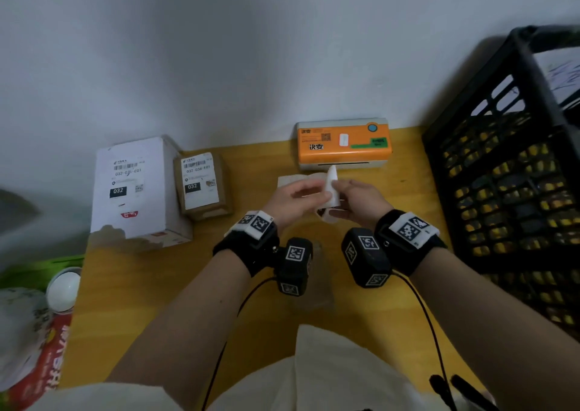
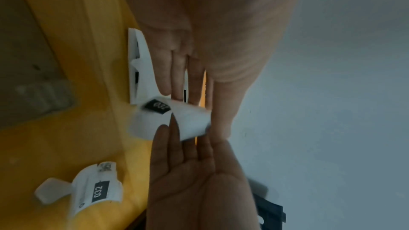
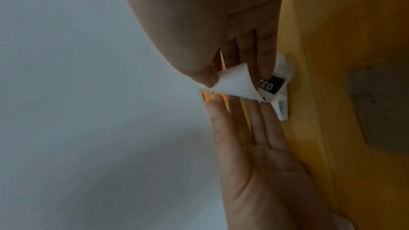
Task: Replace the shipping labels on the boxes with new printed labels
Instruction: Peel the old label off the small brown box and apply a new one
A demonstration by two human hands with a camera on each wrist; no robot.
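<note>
A white shipping label (image 1: 333, 178) with a black "032" patch (image 3: 268, 85) curls up between my two hands, just in front of the orange label printer (image 1: 343, 144). My left hand (image 1: 321, 191) pinches its left edge between thumb and straight fingers. My right hand (image 1: 337, 197) pinches a peeled-up white corner (image 3: 232, 83) with the thumb tip. In the left wrist view the label (image 2: 172, 120) is rolled between both sets of fingertips. A white box (image 1: 135, 191) and a smaller brown box (image 1: 202, 184) stand at the left, each with a "032" label on top.
A black plastic crate (image 1: 508, 175) fills the right side of the yellow table (image 1: 157, 285). More white sheets (image 2: 137, 69) lie flat under my hands, and a loose curled label (image 2: 97, 191) lies on the table near them. A red can (image 1: 53, 332) stands beyond the table's left edge.
</note>
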